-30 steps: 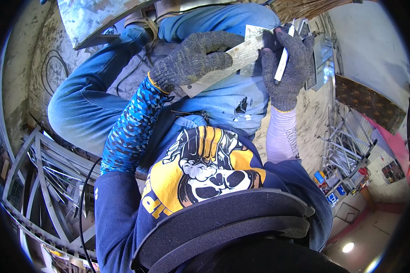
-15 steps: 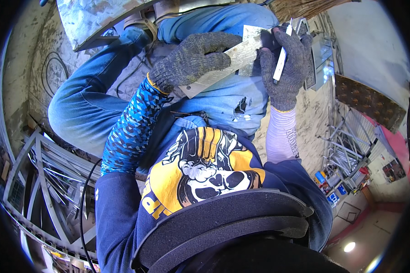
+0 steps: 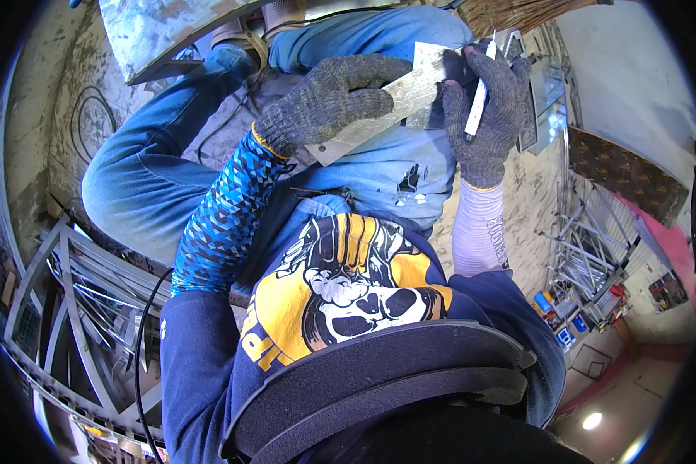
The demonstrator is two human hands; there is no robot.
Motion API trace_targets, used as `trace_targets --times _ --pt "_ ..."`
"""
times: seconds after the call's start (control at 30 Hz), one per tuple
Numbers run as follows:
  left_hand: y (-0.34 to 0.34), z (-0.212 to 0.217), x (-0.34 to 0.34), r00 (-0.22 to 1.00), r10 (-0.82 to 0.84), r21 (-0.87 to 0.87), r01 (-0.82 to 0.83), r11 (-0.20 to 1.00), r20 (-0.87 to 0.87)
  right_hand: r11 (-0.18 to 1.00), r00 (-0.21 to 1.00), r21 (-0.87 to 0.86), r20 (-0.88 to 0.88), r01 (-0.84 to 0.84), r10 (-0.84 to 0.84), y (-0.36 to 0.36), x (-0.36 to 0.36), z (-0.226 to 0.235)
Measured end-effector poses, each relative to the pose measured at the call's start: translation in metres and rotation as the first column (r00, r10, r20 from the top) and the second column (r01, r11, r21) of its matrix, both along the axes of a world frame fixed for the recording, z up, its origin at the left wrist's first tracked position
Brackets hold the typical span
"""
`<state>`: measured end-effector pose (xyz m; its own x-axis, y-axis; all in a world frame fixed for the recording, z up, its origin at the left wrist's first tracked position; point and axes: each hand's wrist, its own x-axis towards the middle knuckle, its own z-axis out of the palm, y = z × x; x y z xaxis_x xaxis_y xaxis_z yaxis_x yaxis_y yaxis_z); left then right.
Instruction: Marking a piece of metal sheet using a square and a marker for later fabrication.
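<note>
My left hand (image 3: pixel 329 104), in a dark knit glove, is closed on a flat grey metal strip (image 3: pixel 363 135), thumb and fingers along its upper part. The strip slants up to the right above my bent leg in torn jeans. Its far end meets a wider pale metal piece (image 3: pixel 425 112); whether the two are joined I cannot tell. My right hand (image 3: pixel 491 116), gloved alike, holds a slim white pen-like marker (image 3: pixel 478 100) between its fingers, dark tip downward. Its thumb and fingertips are by the metal piece's right end, where the contact is partly hidden.
A metal plate or tabletop (image 3: pixel 162 35) juts in at the upper left, near my foot. Metal frames and strips (image 3: pixel 85 309) lie at lower left. A broom (image 3: pixel 510 11) is at the top, a brown patterned board (image 3: pixel 626 174) and a metal rack (image 3: pixel 595 232) at right.
Both hands, the strip and the marker keep nearly the same places. The whole view shifts very slightly.
</note>
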<state>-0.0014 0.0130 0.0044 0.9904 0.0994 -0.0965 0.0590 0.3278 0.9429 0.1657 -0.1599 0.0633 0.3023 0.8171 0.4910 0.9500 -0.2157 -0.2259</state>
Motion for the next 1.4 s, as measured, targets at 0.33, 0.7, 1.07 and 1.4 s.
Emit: trace_targets --times 0.33,0.7,1.07,1.4 --pt "-0.001 -0.004 0.0 1.0 0.007 0.002 -0.007 1.0 0.028 0.999 1.0 -0.034 -0.013 -0.005 0.005 0.001 0.0 0.006" --pt "-0.001 0.0 0.0 1.0 0.002 -0.028 -0.002 1.0 0.018 0.997 0.997 0.074 -0.075 0.001 0.005 -0.005 -0.003 0.012" --pt "0.002 -0.002 0.0 1.0 -0.013 0.055 0.012 0.998 0.018 0.96 0.77 0.125 -0.627 0.25 -0.119 -0.002 0.0 0.049" --pt "0.004 0.003 0.001 0.999 -0.034 0.026 0.034 0.999 -0.012 0.975 0.533 -0.06 -0.829 0.213 -0.167 0.01 -0.013 0.041"
